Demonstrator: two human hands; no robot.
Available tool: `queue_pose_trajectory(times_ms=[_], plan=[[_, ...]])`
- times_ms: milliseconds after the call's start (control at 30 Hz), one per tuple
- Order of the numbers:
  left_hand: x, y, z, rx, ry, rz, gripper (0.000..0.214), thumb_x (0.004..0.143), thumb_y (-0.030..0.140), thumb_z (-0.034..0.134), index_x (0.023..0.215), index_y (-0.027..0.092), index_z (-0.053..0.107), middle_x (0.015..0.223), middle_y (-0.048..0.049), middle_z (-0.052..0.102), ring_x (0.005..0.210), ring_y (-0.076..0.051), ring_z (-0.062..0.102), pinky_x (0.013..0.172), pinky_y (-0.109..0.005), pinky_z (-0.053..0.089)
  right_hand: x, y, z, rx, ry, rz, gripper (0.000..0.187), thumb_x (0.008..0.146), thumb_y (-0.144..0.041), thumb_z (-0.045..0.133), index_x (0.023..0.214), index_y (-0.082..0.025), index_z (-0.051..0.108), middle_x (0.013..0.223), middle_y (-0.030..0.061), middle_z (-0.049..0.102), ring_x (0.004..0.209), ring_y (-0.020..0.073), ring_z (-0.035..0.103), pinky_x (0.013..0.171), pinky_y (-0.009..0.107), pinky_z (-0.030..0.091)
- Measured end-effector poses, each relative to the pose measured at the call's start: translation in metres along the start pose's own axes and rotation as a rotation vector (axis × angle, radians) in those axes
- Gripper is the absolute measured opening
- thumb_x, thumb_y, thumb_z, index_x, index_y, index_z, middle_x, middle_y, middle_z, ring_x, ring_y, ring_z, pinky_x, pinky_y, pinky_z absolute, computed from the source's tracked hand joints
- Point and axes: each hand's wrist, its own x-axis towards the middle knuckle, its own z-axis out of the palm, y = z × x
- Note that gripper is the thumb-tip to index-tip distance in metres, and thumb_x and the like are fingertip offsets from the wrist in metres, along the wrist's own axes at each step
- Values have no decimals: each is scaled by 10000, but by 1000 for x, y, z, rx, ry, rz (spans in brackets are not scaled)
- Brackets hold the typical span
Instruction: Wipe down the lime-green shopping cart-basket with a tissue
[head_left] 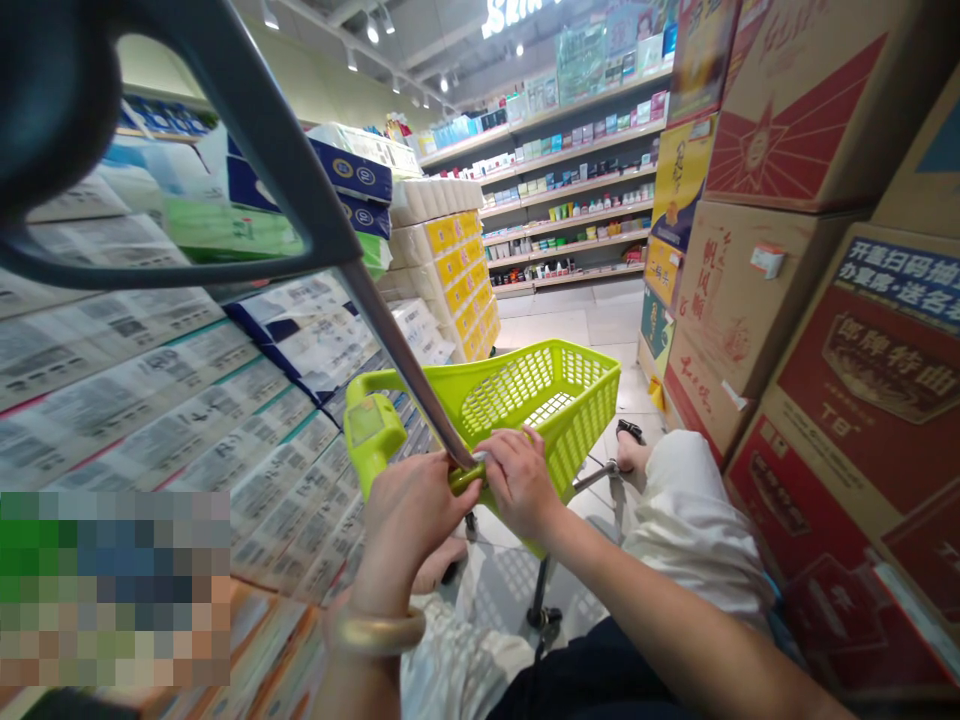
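Observation:
A lime-green shopping cart (592, 400) with a lattice basket stands in front of me. My left hand (420, 500), with a gold-coloured bangle at its wrist, is closed around the cart's green handle (466, 480). Close beside it my right hand (521, 475) curls over the same handle; a small whitish bit shows at its fingertips. A metal rod (401, 360) with a dark grey looped handle (255, 130) slants down from the upper left. Its lower end meets the cart handle between my hands, and how it is held there is hidden.
Packaged paper goods (112, 350) are stacked along the left, with yellow-and-white packs (465, 270) beyond. Tall cartons (750, 280) line the right side. Shelves of small boxes and bottles (570, 180) stand ahead, past pale floor tiles (577, 325). My legs in white trousers (690, 510) flank the cart.

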Motion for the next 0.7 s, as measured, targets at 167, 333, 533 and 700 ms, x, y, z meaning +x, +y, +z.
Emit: queue_pose_trajectory(times_ms=[167, 333, 533, 700], plan=[[0, -1, -2, -5, -39, -12, 332, 808, 530, 566, 960, 288, 735, 901, -42, 762, 861, -254, 702, 686, -307, 467, 4, 13, -3, -30, 32, 138, 255, 965, -204, 383, 941, -232, 635, 984, 32, 687, 1003, 191, 578, 1071, 400, 222], [1, -2, -2, -2, -22, -9, 339, 816, 531, 548, 961, 289, 736, 898, -44, 763, 844, -258, 703, 664, -312, 458, 4, -4, 3, -5, 13, 55, 223, 945, -197, 423, 937, -244, 640, 977, 25, 675, 1009, 186, 570, 1091, 387, 209], [1, -8, -1, -8, -49, 7, 334, 813, 530, 557, 946, 280, 734, 899, -47, 762, 863, -259, 697, 674, -317, 455, 5, 5, 1, -6, -13, 38, 210, 961, -211, 425, 939, -243, 632, 985, 7, 687, 1009, 176, 583, 1102, 400, 166], [1, -13, -2, -17, -47, 8, 331, 811, 530, 566, 953, 281, 733, 916, -38, 764, 874, -251, 694, 674, -312, 447, 9, 18, 1, -72, 8, 174, 235, 963, -200, 403, 913, -229, 630, 951, 21, 685, 990, 190, 580, 1080, 415, 195]])
